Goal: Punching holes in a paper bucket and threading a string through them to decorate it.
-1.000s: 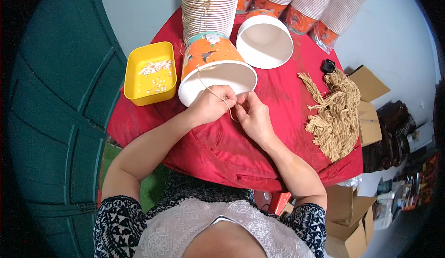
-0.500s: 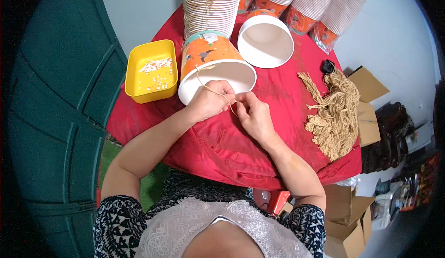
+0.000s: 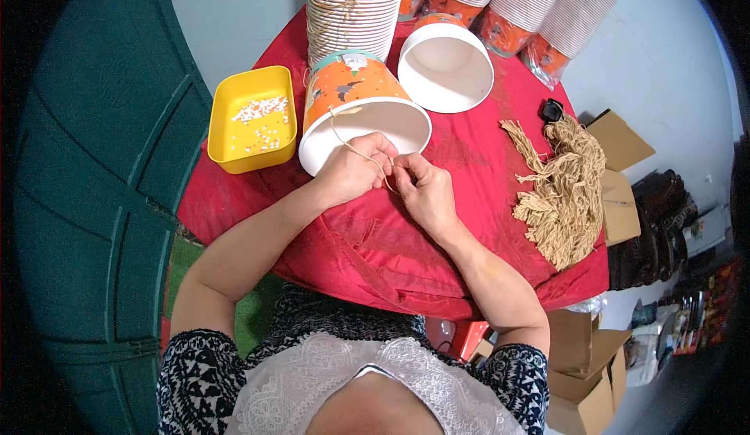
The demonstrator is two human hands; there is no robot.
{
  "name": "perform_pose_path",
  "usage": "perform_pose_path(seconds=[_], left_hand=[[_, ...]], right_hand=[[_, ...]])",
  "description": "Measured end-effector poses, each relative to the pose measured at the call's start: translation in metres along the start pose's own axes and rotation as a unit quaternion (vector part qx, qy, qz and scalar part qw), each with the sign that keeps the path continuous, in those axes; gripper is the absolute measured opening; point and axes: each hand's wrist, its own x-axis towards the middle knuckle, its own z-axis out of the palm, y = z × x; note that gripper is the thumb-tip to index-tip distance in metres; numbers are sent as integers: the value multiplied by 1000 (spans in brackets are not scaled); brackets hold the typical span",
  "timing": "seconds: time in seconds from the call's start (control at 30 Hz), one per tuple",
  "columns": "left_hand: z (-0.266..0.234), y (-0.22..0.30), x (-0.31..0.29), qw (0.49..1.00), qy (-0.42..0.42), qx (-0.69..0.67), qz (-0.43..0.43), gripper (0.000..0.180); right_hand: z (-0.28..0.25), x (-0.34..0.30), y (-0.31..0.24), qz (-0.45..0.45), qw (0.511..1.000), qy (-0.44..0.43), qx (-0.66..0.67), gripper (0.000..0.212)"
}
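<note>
An orange paper bucket [image 3: 363, 82] with a white rim and printed figures lies on its side, its mouth toward me. From the side near its rim runs a tan string [image 3: 341, 136], which passes over my left hand. In front of the bucket's mouth my left hand [image 3: 358, 171] pinches the string. My right hand [image 3: 424, 189] is closed on the string's end, its fingertips meeting those of the left. The exact spot between the fingertips is too small to make out. A second bucket [image 3: 446, 64] lies beside the first, its white inside showing.
A yellow tub [image 3: 221, 126] with small white and orange pieces stands at the left. Tan strings [image 3: 558, 193] lie heaped at the right by a small black object [image 3: 551, 110]. Stacked buckets [image 3: 351, 17] line the back of the red-covered table [image 3: 469, 239]. Cardboard boxes [image 3: 582, 361] stand lower right.
My right fingertips have drawn in slightly to the left, closer against my left fingers. The whole view has shifted a little; the buckets and tub stay in place.
</note>
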Motion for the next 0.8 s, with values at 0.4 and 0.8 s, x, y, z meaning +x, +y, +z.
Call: perform_pose_path(seconds=[0.4, 0.8], left_hand=[[-4, -9, 2, 990, 59, 107, 74, 9], [3, -9, -2, 946, 90, 281, 137, 8]], right_hand=[[-2, 0, -2, 3, 1000, -6, -1, 8], [1, -1, 2, -19, 999, 2, -44, 7]])
